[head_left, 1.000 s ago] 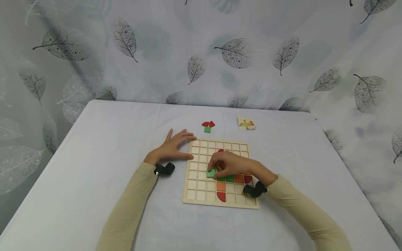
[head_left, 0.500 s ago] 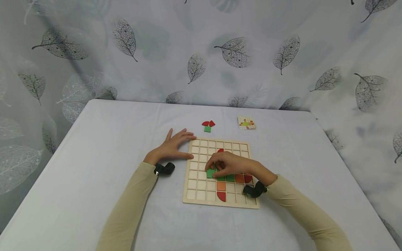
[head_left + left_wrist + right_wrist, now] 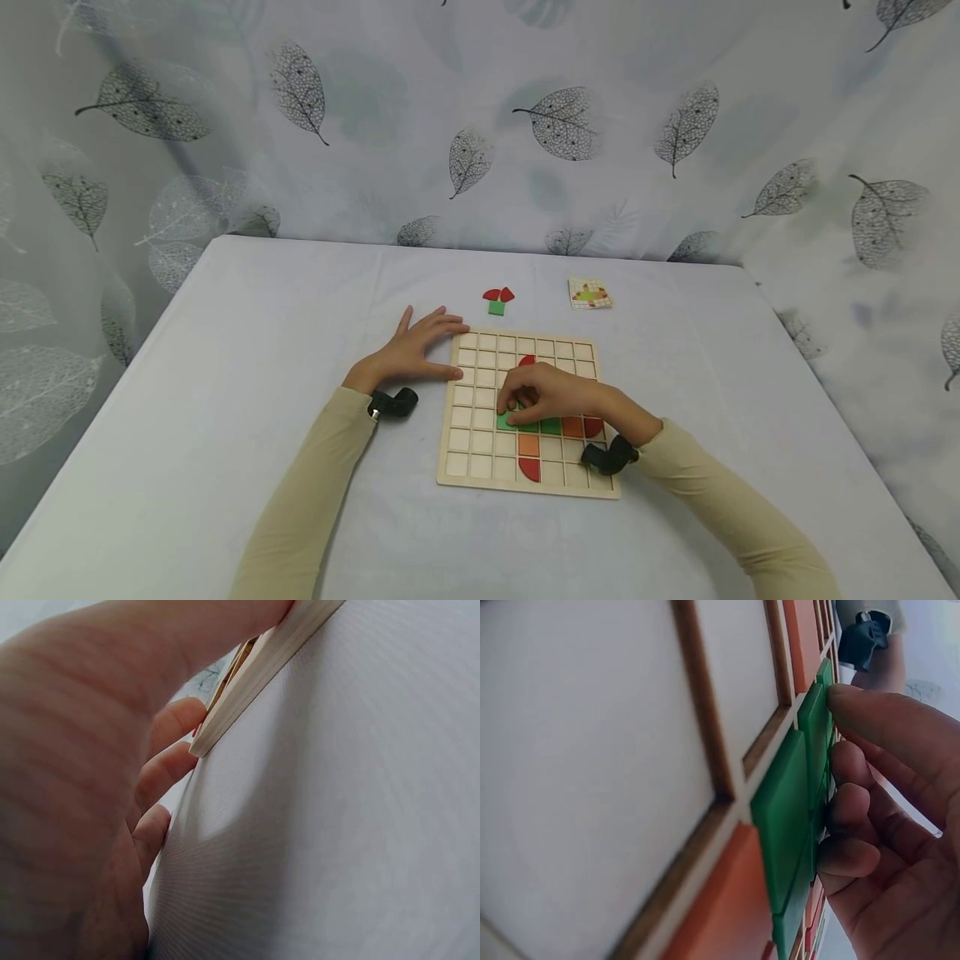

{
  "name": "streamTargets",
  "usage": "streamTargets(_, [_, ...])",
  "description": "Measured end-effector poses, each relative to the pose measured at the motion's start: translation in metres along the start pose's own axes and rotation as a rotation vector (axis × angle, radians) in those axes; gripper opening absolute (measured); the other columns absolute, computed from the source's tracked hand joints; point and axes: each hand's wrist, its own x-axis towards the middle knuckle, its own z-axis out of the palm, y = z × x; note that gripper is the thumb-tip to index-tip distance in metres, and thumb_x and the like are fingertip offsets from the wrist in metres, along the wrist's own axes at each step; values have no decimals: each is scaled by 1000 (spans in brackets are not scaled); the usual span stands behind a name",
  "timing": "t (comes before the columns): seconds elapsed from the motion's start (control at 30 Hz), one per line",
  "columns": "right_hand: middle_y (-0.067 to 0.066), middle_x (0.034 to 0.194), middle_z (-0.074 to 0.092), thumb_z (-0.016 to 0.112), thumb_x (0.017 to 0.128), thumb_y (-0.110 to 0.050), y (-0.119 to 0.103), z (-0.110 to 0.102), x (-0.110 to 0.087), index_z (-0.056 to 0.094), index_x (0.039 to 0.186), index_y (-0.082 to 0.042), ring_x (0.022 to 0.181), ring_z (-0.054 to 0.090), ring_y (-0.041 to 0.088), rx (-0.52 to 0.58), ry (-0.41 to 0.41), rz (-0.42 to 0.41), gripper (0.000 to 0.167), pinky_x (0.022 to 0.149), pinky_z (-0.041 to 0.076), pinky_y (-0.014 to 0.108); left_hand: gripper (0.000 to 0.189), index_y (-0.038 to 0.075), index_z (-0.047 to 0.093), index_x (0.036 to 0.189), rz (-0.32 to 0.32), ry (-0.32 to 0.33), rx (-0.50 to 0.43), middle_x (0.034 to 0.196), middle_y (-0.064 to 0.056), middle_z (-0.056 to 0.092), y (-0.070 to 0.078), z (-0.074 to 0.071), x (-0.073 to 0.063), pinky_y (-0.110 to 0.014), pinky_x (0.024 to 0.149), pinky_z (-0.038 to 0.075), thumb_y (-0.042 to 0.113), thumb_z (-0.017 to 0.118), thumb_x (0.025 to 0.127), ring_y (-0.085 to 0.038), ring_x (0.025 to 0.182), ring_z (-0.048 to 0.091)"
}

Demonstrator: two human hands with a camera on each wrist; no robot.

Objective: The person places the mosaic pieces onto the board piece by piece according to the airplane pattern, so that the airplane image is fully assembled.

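Note:
A square wooden grid board (image 3: 480, 465) lies on the table, with green and orange squares and red quarter-round pieces in its cells. My right hand (image 3: 551, 393) bends over the board's middle, thumb and fingertips at a green square tile (image 3: 505, 420) left of the other green tiles. In the right wrist view the thumb (image 3: 870, 712) meets the far green tile (image 3: 823, 673), and the other fingers are curled beside the green row. My left hand (image 3: 408, 352) spreads at the board's left edge, thumb and fingertips touching the rim. The right hand partly hides the middle cells.
Behind the board lie two red pieces (image 3: 498, 294) and a green square (image 3: 497, 308). A small pattern card (image 3: 589, 293) sits toward the back right. A leaf-print curtain (image 3: 405, 108) hangs behind the white-covered table (image 3: 225, 400).
The green tile under my right fingertips shifted slightly left, then back right and lower into its cell beside the green row. My left hand has stayed in place.

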Motion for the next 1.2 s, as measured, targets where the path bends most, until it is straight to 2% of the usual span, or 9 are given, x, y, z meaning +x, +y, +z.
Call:
streamTargets(0.17, [-7, 89, 63, 70, 91, -15, 3, -3, 1, 71, 99, -11, 74, 54, 5, -14, 24, 15, 9, 65, 49, 21, 74, 21, 47, 145, 6, 4, 5, 153, -4, 38, -1, 1, 0, -51, 116, -17, 45, 76, 81, -23, 151, 11])
streamTargets(0.33, [-2, 93, 66, 68, 92, -12, 7, -7, 2, 71, 100, -7, 77, 58, 8, 5, 54, -5, 10, 69, 53, 23, 74, 22, 47, 145, 3, 8, 3, 154, -3, 38, -3, 3, 0, -51, 116, -18, 45, 76, 81, -22, 151, 10])
streamTargets(0.7, [-1, 90, 64, 67, 92, -9, 14, -17, 7, 72, 99, -7, 76, 57, 9, -20, 126, 31, 9, 68, 51, 22, 75, 21, 46, 145, -10, -1, 2, 154, -3, 38, -1, 1, -2, -50, 116, -17, 46, 75, 81, -22, 151, 10])
streamTargets(1.2, [9, 98, 69, 65, 92, -4, 28, -36, 19, 71, 101, -1, 82, 65, 17, -48, 312, 95, 11, 75, 56, 28, 74, 21, 46, 145, -1, -2, 1, 154, -3, 37, -1, 0, -1, -50, 116, -18, 45, 75, 81, -22, 151, 11])
